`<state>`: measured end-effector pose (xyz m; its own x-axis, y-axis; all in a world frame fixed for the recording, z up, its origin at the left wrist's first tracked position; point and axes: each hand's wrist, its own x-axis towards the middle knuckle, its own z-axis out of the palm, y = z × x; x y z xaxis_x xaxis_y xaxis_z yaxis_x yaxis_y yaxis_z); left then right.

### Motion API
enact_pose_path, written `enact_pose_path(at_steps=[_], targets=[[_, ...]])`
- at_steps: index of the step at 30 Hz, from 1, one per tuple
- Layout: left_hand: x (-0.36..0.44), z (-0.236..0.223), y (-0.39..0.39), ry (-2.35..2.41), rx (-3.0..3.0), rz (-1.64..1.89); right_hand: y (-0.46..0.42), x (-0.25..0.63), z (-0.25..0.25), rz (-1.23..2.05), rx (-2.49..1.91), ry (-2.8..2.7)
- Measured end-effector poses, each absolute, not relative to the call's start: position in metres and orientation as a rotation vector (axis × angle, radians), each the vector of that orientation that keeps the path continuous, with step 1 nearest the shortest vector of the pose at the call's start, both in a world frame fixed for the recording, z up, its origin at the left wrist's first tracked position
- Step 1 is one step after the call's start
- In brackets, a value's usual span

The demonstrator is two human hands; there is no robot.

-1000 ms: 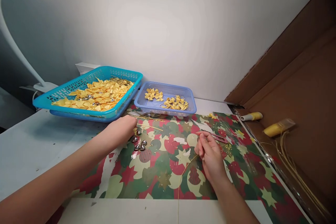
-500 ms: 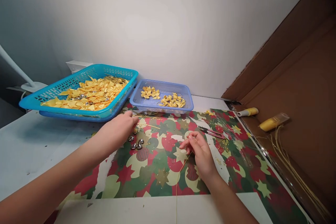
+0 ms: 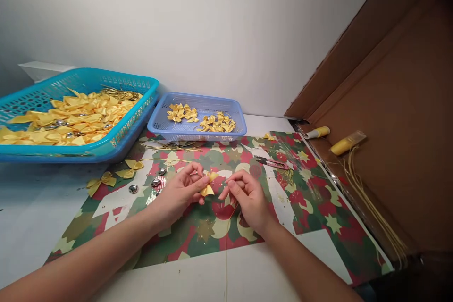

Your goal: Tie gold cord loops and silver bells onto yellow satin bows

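Note:
My left hand (image 3: 187, 186) pinches a yellow ribbon bow (image 3: 208, 186) between thumb and fingers, above the middle of the patterned paper. Just to its right, my right hand (image 3: 247, 196) is closed on a thin gold cord (image 3: 226, 245), which hangs down past the near edge of the table. A small gap separates the two hands. Several silver heart-shaped beads (image 3: 155, 182) lie left of my left hand. Further left are two loose yellow bows (image 3: 102, 182). Gold strands (image 3: 173, 147) lie behind my left hand.
A turquoise basket (image 3: 116, 127) heaped with yellow bows stands at the left. Beside it, a blue-violet basket (image 3: 196, 136) holds smaller bow pieces. Thread snips (image 3: 272, 163) lie at the right. Two yellow spools (image 3: 348, 142) and a cord bundle rest near the cardboard wall (image 3: 389, 80).
My left hand has come back from the far side of the beads toward my right hand and now holds a bow. The view has shifted to the right.

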<state>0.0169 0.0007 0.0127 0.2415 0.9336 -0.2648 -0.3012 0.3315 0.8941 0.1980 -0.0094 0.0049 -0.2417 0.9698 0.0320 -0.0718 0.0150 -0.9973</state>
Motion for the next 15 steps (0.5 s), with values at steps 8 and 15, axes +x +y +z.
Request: enact_pose_path(at_steps=[8, 15], targets=[[0.013, 0.008, -0.003, 0.906, 0.641, 0.983, -0.017, 0.197, 0.006, 1.388, -0.975, -1.445], [0.009, 0.007, -0.007, 0.761, 0.605, 0.871, -0.022, 0.198, 0.006, 1.138, -0.992, -1.732]])
